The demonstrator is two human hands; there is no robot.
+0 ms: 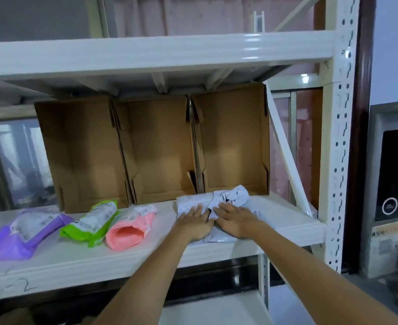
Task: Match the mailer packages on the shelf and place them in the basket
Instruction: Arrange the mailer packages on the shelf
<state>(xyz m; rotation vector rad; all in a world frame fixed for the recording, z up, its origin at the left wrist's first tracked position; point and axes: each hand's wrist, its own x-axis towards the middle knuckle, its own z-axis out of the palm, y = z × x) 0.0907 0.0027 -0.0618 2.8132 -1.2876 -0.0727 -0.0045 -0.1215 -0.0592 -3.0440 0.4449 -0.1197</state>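
Both our forearms reach forward to the shelf (146,259). Our left hand (194,222) and right hand (236,220) lie side by side with fingers straight, pressing flat on the white mailers (230,197), so neither grip is closed. Left of them along the shelf lie a pink mailer (132,225), a green mailer (94,220) and a purple mailer (22,233). Three open cardboard boxes (158,148) stand behind.

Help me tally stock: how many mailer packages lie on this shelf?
4 visible: a purple plastic mailer far left, a green one, a pink one, and a crumpled white mailer under both hands on the right. That white bundle may hold more than one.
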